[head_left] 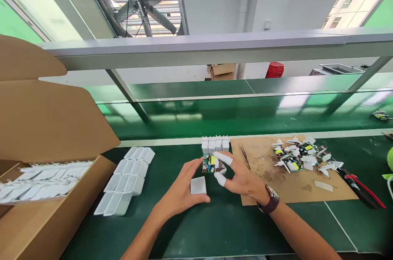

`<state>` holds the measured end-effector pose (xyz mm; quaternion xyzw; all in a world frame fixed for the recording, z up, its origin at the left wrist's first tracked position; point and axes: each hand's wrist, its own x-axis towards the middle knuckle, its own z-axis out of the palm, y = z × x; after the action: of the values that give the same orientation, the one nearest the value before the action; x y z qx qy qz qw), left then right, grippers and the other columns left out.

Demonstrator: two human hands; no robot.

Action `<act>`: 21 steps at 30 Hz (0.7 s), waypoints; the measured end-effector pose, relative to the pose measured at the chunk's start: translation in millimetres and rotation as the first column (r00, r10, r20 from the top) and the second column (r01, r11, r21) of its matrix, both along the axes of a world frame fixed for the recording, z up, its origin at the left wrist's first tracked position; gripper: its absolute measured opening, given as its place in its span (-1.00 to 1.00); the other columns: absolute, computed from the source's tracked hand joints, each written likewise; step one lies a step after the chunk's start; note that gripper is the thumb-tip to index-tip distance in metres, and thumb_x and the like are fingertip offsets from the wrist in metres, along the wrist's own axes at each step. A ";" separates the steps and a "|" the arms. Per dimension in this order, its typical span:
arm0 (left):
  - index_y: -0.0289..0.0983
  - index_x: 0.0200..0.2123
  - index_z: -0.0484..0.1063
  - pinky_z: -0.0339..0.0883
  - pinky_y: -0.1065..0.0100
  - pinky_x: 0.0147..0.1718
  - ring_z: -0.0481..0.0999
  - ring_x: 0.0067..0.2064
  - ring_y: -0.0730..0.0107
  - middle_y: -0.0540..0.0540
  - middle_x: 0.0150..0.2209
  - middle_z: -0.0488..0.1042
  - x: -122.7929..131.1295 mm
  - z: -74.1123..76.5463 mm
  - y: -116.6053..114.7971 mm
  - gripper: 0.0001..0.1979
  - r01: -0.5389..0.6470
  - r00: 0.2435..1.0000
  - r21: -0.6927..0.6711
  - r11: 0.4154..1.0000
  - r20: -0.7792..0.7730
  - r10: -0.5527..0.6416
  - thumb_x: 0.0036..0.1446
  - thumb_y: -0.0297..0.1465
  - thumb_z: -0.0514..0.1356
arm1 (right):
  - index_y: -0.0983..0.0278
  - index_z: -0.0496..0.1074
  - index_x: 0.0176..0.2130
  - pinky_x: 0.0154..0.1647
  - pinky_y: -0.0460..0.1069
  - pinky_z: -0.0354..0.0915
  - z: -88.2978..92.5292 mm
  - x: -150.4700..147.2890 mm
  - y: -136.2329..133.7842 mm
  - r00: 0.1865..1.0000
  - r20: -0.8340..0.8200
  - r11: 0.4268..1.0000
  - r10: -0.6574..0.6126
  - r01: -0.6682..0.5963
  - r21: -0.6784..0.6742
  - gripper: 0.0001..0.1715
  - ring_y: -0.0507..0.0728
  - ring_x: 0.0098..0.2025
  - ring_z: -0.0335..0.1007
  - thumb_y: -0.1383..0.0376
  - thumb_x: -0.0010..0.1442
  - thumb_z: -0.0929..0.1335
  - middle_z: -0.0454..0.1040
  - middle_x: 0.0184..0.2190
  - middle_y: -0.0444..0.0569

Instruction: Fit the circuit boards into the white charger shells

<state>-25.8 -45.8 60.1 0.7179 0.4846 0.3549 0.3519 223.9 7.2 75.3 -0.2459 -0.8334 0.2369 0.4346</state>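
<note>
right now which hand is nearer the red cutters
Right. The right hand, holding a board, is left of the cutters by the cardboard; the left hand, on a casing, is farther left.

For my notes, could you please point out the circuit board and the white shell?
circuit board [209, 164]: head view, middle of the board.
white shell [198, 185]: head view, its top face.
</note>
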 end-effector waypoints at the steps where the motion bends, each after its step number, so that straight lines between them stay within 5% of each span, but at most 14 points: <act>1: -0.07 0.31 0.34 0.29 -0.21 0.23 0.34 0.28 -0.22 -0.29 0.26 0.39 -3.4 -4.7 0.4 -0.02 0.030 0.990 -0.003 1.000 -0.140 -0.030 -0.20 -0.15 0.58 | 0.16 0.17 0.37 0.08 0.10 0.49 -3.0 2.1 1.9 0.999 -0.009 0.999 -0.036 0.036 -0.018 -0.23 0.18 0.04 0.51 0.41 0.23 0.34 0.46 0.14 0.10; 3: -0.12 0.16 0.48 0.34 -0.23 0.16 0.41 0.18 -0.21 -0.26 0.12 0.50 -7.2 -13.8 3.5 -0.24 0.082 0.952 -0.027 0.996 -0.295 -0.086 -0.16 -0.20 0.56 | 0.15 0.22 0.34 0.00 0.08 0.52 -9.6 5.8 5.8 0.994 -0.020 0.992 -0.110 0.108 -0.068 -0.27 0.15 -0.10 0.53 0.40 0.23 0.34 0.50 0.04 0.05; 6: -0.15 0.11 0.47 0.40 -0.11 0.11 0.47 0.09 -0.04 -0.22 0.05 0.52 -5.7 -23.7 13.5 -0.46 0.076 0.970 -0.028 0.997 -0.230 -0.081 0.05 -0.30 0.45 | 0.14 0.24 0.33 -0.06 0.09 0.53 -18.3 8.9 9.8 0.987 -0.032 0.985 -0.160 0.157 -0.075 -0.28 0.16 -0.11 0.52 0.40 0.23 0.34 0.48 0.06 0.07; 13: -0.18 0.11 0.37 0.44 0.07 0.13 0.56 0.08 0.14 -0.19 0.10 0.48 8.0 -45.4 30.3 -0.48 -0.066 0.986 -0.066 0.996 0.152 0.076 0.11 -0.32 0.41 | 0.17 0.14 0.37 0.17 0.16 0.46 -22.9 9.6 0.3 0.996 0.034 0.993 -0.082 0.079 0.088 -0.26 0.23 0.19 0.41 0.47 0.28 0.29 0.39 0.16 0.15; 21: -0.15 0.21 0.35 0.45 -0.04 0.15 0.51 0.14 0.05 -0.23 0.12 0.48 8.3 -58.5 25.7 -0.47 -0.099 0.994 0.223 0.970 -0.027 0.107 0.19 -0.30 0.36 | 0.24 -0.11 0.48 0.03 0.30 0.53 -35.3 1.3 -14.4 0.961 0.248 0.982 -0.121 0.079 0.174 -0.10 0.36 0.10 0.48 0.46 0.28 0.28 0.42 0.20 0.27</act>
<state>-17.5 -20.0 1.6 0.7332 0.4856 0.4103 0.2413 225.2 -7.2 40.0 -0.2802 -0.8858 0.1121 0.3525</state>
